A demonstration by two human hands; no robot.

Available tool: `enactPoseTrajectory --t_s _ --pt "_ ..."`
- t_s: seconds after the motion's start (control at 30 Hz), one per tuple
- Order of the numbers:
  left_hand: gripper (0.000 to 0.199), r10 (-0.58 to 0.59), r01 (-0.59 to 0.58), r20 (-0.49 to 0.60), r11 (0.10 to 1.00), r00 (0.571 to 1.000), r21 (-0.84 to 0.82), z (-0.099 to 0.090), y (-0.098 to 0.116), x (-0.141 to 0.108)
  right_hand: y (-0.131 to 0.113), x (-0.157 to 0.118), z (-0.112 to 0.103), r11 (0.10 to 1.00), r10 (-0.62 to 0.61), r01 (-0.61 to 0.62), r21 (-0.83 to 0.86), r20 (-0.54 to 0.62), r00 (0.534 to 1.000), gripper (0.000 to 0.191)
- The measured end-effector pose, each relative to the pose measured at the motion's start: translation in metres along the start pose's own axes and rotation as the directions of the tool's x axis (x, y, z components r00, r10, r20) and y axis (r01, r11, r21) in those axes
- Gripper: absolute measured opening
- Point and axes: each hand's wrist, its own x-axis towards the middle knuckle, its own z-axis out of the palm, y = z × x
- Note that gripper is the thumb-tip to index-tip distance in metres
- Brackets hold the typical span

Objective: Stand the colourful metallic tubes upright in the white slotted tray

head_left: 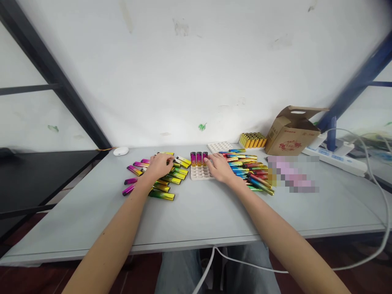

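Observation:
Metallic lighters, purple fading to yellow, stand upright in the back row of a white holed tray (200, 174). My right hand (219, 167) is at the tray's right side, its thumb and fingers closed around the rightmost standing lighter (205, 158). Over a loose heap of yellow, green and purple lighters (173, 179) left of the tray hovers my left hand (159, 166). Its fingers are curled in a pinch; whatever lies between them is hidden. Beside my right wrist spreads another heap of blue, red and gold lighters (260, 179).
At the back stand a tray filled with yellow lighters (253, 141) and another white holed tray (219, 146). An open cardboard box (294, 136) and a power strip (337, 160) are at the right. A white case (121, 151) lies back left. A white cable (387, 204) hangs across the front edge.

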Motion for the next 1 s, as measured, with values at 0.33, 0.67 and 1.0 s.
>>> enactPoseTrajectory --t_s 0.33,0.67,1.0 --pt "0.03 0.072 -0.079 -0.176 0.996 0.982 -0.03 -0.007 0.005 -0.002 0.001 0.0 0.0 0.998 0.05 -0.05 0.042 -0.009 0.999 0.04" --pt "0.033 -0.137 -0.06 -0.546 0.943 0.827 -0.328 -0.022 0.02 -0.01 -0.003 -0.002 -0.005 0.991 0.038 -0.012 0.13 -0.201 0.979 0.053" --pt "0.043 -0.198 -0.296 -0.457 0.533 0.867 -0.793 -0.035 0.067 -0.019 -0.038 -0.012 -0.015 0.966 -0.158 0.207 0.154 -0.283 0.946 0.038"
